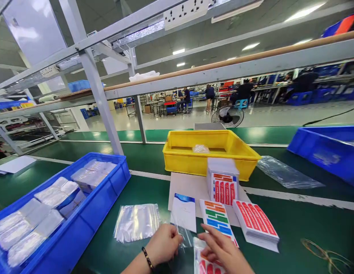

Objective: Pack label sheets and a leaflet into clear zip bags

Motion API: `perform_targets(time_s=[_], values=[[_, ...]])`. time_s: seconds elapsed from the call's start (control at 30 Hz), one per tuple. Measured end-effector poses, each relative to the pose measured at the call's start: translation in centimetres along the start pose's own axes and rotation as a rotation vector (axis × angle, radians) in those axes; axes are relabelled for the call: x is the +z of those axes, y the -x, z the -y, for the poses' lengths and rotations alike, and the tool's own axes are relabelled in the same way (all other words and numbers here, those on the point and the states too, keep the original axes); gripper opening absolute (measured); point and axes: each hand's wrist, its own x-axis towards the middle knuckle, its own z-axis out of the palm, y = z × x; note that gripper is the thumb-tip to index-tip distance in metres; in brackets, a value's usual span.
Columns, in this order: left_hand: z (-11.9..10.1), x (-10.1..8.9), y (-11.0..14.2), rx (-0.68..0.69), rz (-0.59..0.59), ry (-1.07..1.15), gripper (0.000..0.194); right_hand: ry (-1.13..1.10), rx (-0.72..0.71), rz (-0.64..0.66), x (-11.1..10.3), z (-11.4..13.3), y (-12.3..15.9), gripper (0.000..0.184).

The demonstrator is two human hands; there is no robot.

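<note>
My left hand (165, 243), with a beaded bracelet on the wrist, is closed in a pinch on a clear plastic bag (186, 234). My right hand (222, 251) lies over a red-and-white sticker sheet (204, 264), its fingers stretched out; their contact with the sheet is partly hidden. Just beyond the right fingers is a colourful sticker sheet (218, 217). A white card with a blue top (184, 213) lies ahead of my left hand. Left of that hand is a stack of clear bags (138, 222). A stack of red-striped sheets (257, 224) sits on the right.
A blue bin (99, 201) with packed bags stands left. Ahead are a yellow bin (188, 163) and a tall sheet stack (224, 186). Another blue bin (322, 156), a plastic bag (288, 173) and rubber bands (325, 253) lie right. A metal frame post (99, 87) rises behind.
</note>
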Motion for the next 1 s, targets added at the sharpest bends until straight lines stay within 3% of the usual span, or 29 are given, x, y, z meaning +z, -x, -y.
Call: perform_targets(time_s=[0.07,0.13,0.23,0.37,0.47,0.57,0.7,0.8,1.0], values=[[-1.0,1.7,0.0,0.015,0.055,0.041,0.019,-0.008,0.063,0.113,1.5,0.4,-1.7,0.054],[-1.8,2.7,-0.3,0.031,0.091,0.062,0.016,0.092,-0.021,0.074,1.9,0.4,-2.7,0.049],[-2.8,3.3,-0.7,0.057,0.099,0.081,0.016,0.239,-0.123,-0.027,0.4,0.1,-2.8,0.038],[-3.1,3.2,-1.0,0.083,0.038,0.076,0.021,0.271,-0.122,-0.071,-2.8,0.3,-2.3,0.036],[-2.4,3.4,-1.2,0.102,0.001,-0.106,0.027,0.437,-0.129,-0.089,-4.0,0.5,-1.9,0.026],[-1.6,4.0,-1.5,0.116,0.016,-0.321,0.024,0.71,-0.178,-0.071,-3.7,0.1,-1.3,0.022],[-1.3,4.3,-1.8,0.154,0.037,-0.357,0.017,0.896,-0.224,-0.069,-2.8,-0.3,-0.7,0.013],[-1.5,3.6,-1.7,0.146,0.041,-0.27,0.018,0.861,-0.189,-0.065,-2.3,-0.2,-0.6,0.016],[-2.8,2.3,-1.2,0.164,0.11,-0.113,0.015,0.436,-0.121,0.037,-1.4,-0.6,-1.1,0.024]])
